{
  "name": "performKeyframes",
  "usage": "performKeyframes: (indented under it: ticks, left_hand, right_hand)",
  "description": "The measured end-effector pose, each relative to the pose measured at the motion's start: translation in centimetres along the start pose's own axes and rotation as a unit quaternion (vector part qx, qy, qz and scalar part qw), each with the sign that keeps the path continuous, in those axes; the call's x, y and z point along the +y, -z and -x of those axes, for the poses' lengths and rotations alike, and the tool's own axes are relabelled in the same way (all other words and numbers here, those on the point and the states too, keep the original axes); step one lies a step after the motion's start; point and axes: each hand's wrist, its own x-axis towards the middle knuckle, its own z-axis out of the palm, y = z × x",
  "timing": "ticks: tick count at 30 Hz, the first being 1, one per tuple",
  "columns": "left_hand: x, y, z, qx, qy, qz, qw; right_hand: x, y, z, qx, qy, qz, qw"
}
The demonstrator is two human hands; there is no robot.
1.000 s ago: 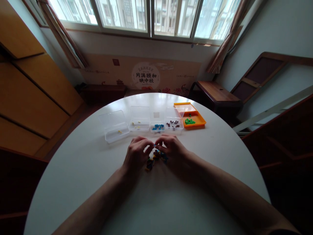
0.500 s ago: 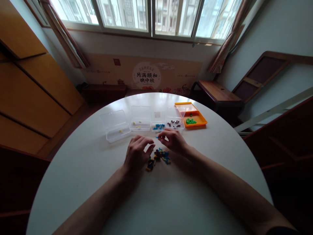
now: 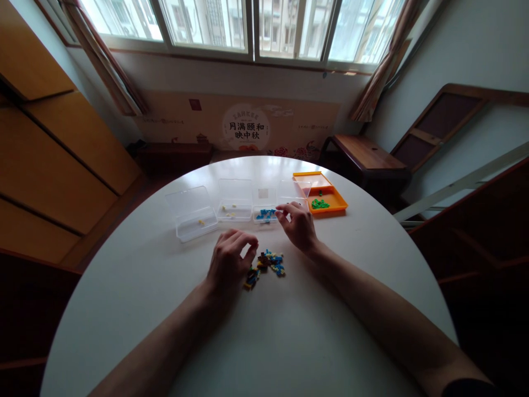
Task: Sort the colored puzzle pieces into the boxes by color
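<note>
My left hand rests on the table left of a pile of small mixed building bricks in brown, blue and yellow. Its thumb and index finger are curled together, and whatever may be between the tips is too small to make out. My right hand is beyond the pile, its fingertips at the right end of a clear box of blue bricks. Thumb and index finger look slightly apart there, with no piece visible between them. Behind that hand, a clear box of dark brown bricks is mostly hidden.
An open orange case with green bricks stands at the back right. Two more clear lidded boxes, a left one and a middle one, hold a few yellow pieces. The round white table carries everything.
My right hand has moved away from me to the blue bricks' box; the blue piece it pinched no longer shows. My left thumb and index finger have drawn together.
</note>
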Motion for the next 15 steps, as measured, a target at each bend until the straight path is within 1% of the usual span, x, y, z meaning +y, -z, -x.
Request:
performKeyframes:
  ticks: [2, 6, 8, 12, 15]
  left_hand:
    - [-0.1, 0.0, 0.0, -0.022, -0.007, 0.007, 1.000]
    - [-0.2, -0.1, 0.0, -0.094, -0.045, -0.003, 0.995]
    - [-0.2, -0.1, 0.0, -0.124, -0.051, -0.016, 0.991]
    - [-0.2, -0.1, 0.0, -0.166, -0.039, -0.039, 0.984]
    - [-0.3, 0.0, 0.1, -0.173, -0.021, -0.045, 0.984]
  right_hand:
    - [-0.1, 0.4, 0.3, -0.008, 0.009, -0.013, 1.000]
    - [-0.2, 0.7, 1.0, -0.023, 0.020, -0.022, 0.999]
    - [-0.3, 0.7, 1.3, -0.028, 0.026, -0.022, 0.999]
    - [-0.5, 0.7, 1.7, -0.035, 0.040, -0.025, 0.998]
    - [-0.6, 0.6, 1.9, -0.041, 0.045, -0.025, 0.998]
